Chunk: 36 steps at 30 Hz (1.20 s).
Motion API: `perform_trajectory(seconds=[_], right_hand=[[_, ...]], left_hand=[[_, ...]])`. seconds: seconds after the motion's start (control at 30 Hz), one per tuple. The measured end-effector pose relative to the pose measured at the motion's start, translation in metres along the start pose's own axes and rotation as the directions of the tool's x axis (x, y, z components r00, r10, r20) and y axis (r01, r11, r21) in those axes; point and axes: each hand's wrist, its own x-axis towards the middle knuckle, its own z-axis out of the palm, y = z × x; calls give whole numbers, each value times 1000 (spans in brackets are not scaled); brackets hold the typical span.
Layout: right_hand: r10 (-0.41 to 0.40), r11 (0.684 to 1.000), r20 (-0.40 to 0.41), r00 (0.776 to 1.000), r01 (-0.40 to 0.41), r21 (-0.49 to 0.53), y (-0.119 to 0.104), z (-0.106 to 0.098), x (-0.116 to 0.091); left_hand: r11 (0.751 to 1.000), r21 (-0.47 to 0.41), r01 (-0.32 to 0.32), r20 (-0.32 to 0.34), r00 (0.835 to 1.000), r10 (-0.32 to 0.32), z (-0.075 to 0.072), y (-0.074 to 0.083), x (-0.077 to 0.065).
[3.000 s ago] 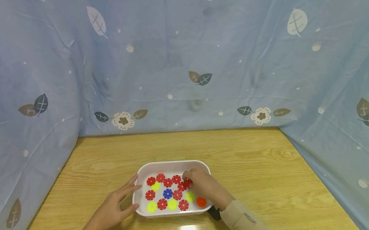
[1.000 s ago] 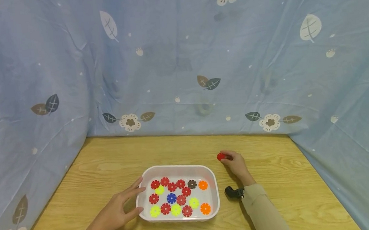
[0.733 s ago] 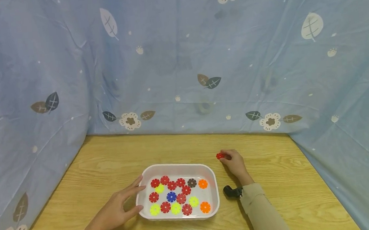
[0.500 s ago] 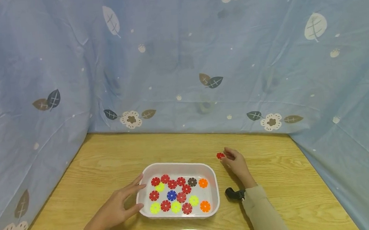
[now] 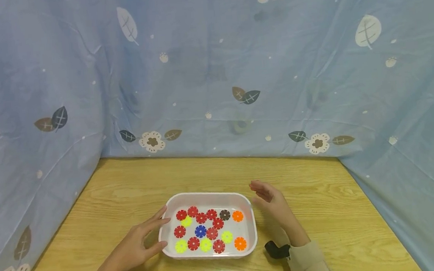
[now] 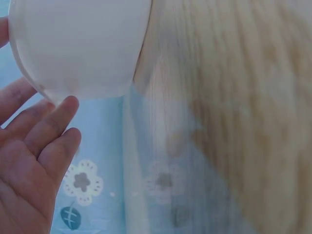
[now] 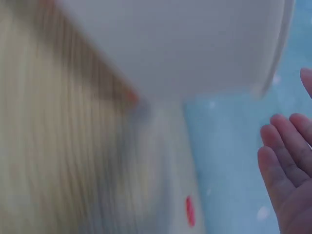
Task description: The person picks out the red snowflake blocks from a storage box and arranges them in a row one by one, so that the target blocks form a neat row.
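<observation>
Left of the tub [image 5: 206,199], the left hand [image 5: 137,246] touches it with relaxed fingers; right of it, the extended, empty right hand [image 5: 274,202], swinging low, could clip it, jolting the discs [image 5: 200,231] inside.

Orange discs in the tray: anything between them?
Head view: nothing between the far orange disc and the near orange disc, only bare floor of the white tray.

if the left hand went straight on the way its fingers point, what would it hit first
The white tray, most likely: the left hand points at the tray's left end and lies right at its rim, though exact contact is hard to judge.
</observation>
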Motion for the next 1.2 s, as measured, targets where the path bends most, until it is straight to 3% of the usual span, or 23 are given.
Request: perform_trajectory(seconds=[0.23, 0.47, 0.63, 0.87, 1.2], right_hand=[[-61, 992, 169, 984, 41, 119, -23, 24, -12], [-105, 977, 350, 931, 30, 212, -34, 50, -14], [-48, 992, 445, 894, -10, 128, -36, 67, -11], [76, 997, 560, 825, -51, -60, -39, 80, -10], [191, 971, 593, 782, -63, -229, -37, 85, -10]], left_hand=[[1000, 7, 4, -9, 1000, -4, 1, 0, -2], [1000, 16, -3, -19, 1000, 4, -1, 0, -2], [1000, 3, -4, -10, 1000, 4, -1, -1, -2], [1000, -5, 0, 4, 1000, 0, 1, 0, -1], [1000, -9, -16, -6, 1000, 15, 0, 1, -1]])
